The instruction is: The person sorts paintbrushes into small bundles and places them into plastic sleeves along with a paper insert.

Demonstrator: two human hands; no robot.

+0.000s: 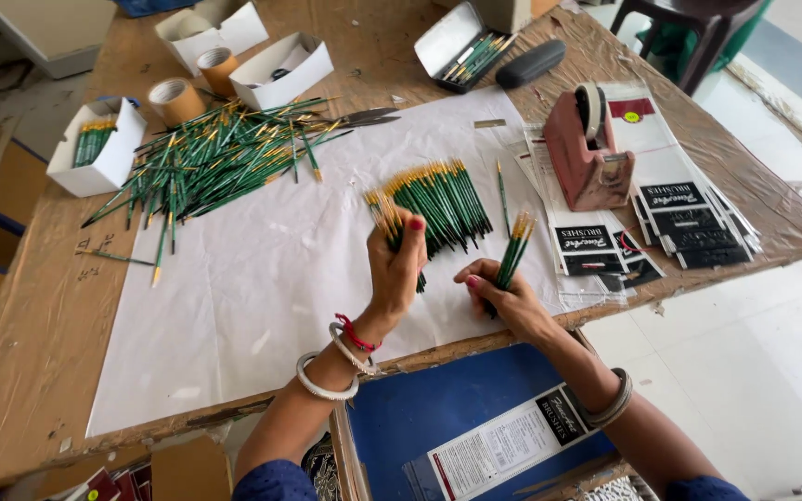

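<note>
We see two bare hands over a big white sheet of paper that lies on a brown wooden table.

The left hand is shut around a small bunch of thin green paintbrushes with gold bands. The bunch sticks up and leans a little to the left. The right hand is shut around another small bunch of green brushes, and this one points up and to the right. The two hands are near each other but do not touch.

Just behind the hands, a neat row of green brushes lies flat on the paper, side by side. One single green brush lies alone just to the right of the row.

Farther back on the left is a big messy pile of the same green brushes. A pair of dark scissors lies at the right edge of the pile. Two rolls of brown tape stand behind it, near white cardboard boxes.

On the right stands a pink tape holder. Beside it lie clear plastic packets with black labels.

Below the table edge we see a blue tray with one more packet in it.
</note>
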